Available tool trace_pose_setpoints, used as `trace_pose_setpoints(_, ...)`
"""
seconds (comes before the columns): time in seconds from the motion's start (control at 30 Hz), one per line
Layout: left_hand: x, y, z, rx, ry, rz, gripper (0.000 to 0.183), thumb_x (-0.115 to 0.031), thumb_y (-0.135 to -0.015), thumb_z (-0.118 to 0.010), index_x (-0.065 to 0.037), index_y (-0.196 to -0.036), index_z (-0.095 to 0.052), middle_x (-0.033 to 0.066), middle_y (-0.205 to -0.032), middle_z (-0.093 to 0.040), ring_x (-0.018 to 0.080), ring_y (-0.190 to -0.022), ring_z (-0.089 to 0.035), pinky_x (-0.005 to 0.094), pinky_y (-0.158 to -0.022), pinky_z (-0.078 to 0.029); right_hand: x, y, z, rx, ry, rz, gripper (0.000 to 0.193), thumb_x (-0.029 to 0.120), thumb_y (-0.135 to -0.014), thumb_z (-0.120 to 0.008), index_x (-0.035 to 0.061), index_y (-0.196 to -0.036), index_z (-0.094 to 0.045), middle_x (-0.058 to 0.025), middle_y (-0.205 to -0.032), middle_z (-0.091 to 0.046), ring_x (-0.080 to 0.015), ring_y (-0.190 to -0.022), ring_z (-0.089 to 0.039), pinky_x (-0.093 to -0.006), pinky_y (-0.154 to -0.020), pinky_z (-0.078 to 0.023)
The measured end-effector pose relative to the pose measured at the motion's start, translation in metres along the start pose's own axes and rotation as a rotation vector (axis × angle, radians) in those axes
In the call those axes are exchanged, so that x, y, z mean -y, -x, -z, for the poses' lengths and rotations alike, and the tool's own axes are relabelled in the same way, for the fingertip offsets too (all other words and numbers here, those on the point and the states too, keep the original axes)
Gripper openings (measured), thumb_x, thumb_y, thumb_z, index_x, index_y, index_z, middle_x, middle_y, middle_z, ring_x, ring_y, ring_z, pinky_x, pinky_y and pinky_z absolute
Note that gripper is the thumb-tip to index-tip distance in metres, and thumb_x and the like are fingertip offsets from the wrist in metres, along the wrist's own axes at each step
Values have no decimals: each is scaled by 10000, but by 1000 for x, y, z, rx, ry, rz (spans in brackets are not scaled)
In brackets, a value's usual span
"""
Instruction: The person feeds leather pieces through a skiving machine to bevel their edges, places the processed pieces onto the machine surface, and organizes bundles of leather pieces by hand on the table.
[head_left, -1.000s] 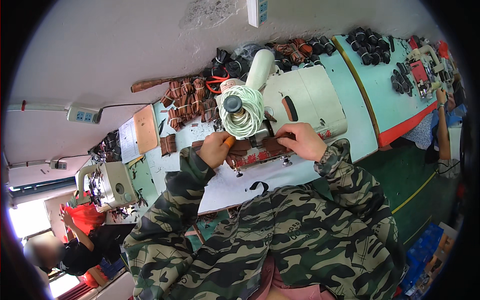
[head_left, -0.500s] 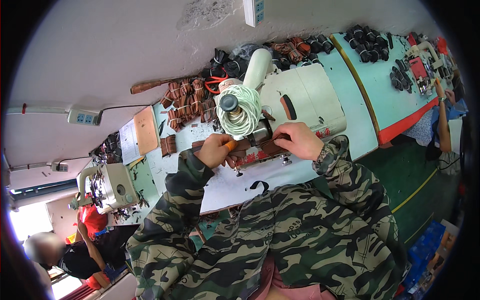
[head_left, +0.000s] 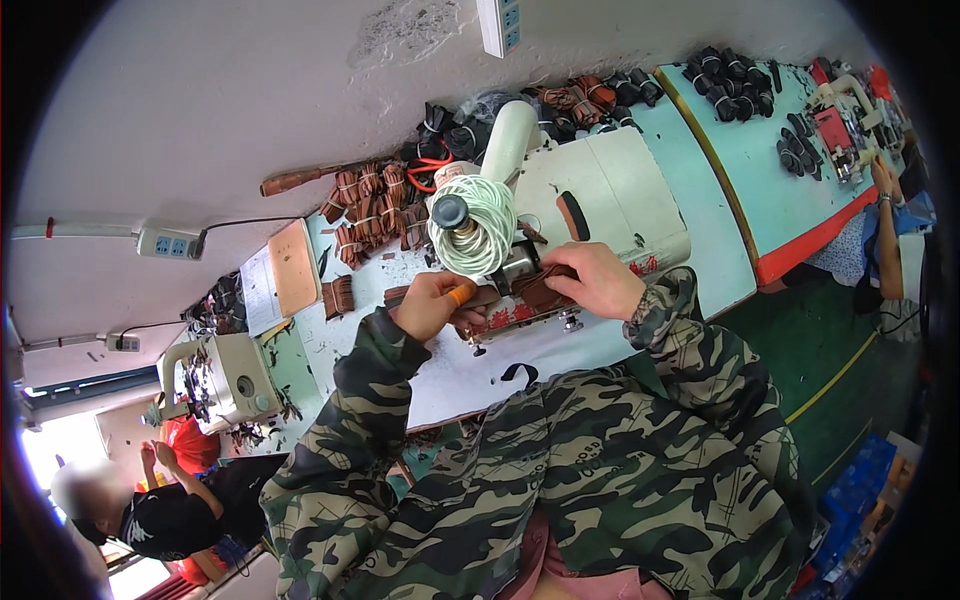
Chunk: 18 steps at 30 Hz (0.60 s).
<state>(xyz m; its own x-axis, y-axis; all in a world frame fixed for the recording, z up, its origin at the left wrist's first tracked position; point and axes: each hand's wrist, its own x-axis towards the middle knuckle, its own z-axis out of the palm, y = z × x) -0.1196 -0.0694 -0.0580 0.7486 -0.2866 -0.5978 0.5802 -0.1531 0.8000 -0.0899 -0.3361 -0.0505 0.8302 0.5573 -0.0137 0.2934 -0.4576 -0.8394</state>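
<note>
A cream-coloured bench machine (head_left: 620, 190) with a metal roller (head_left: 518, 262) at its working end stands before me. My left hand (head_left: 432, 305), with an orange band on one finger, pinches a brown leather strip (head_left: 487, 297) left of the roller. Just right of the roller, my right hand (head_left: 598, 283) has its fingers closed on brown leather pieces (head_left: 540, 290), close to the machine's front. The fingertips of both hands are partly hidden. A coil of white cord (head_left: 470, 225) hangs on the machine above the left hand.
Bundles of brown strips (head_left: 368, 200) lie at the back left, with black bundles (head_left: 735, 80) at the far right. A dark brush-like block (head_left: 573, 215) rests on the machine. Another machine (head_left: 228, 378) stands at left. Co-workers (head_left: 165, 510) sit on both sides.
My hands stay near the roller with the leather, the right fingers shifting slightly left. At left, a co-worker's hands have risen and come together.
</note>
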Motion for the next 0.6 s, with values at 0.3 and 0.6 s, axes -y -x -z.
trace_pose_setpoints(0.3, -13, -8, -31, -147, -104, -76, 159, -67, -905, -472, 53, -936, -572, 129, -708, -634, 194, -550, -653, 270, -431, -496, 6, -12, -4, 112, -38, 24, 185, 115, -781, -631, -4, -924, -622, -156, -825, -625, -288, -757, -609, -354, -692, -472)
trace_pose_setpoints(0.6, -3, -7, -124, -320, -892, -989, 367, -69, -743, -661, 28, -1080, -553, 191, -950, -601, 342, -871, -599, 374, -714, -492, -13, 13, 39, -641, 375, 43, 241, 108, -799, -595, 29, -1026, -598, -142, -892, -608, -305, -813, -608, -384, -664, -488)
